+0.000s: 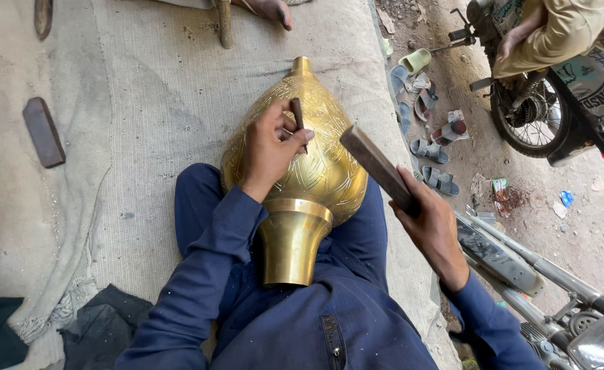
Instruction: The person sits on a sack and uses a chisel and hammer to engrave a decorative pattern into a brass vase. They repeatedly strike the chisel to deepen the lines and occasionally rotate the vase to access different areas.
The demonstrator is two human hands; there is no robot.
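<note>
A large engraved brass vase [316, 171] lies across my lap, its neck pointing away and its flared base toward me. My left hand [269, 147] rests on the vase's body and is shut on a short dark chisel [298, 118] whose tip touches the brass. To the right and raised above the vase, my right hand [431, 226] is shut on a flat wooden mallet bar [377, 166], its free end angled toward the chisel. Blue sleeves and trousers cover my arms and legs.
A woven mat [165, 103] covers the ground. A dark block [43, 131] lies at left, another person's foot [271, 9] at top. Several sandals [429, 137] sit at the mat's right edge. A motorcycle [555, 103] with a person stands at the upper right, another motorcycle [555, 288] at the lower right.
</note>
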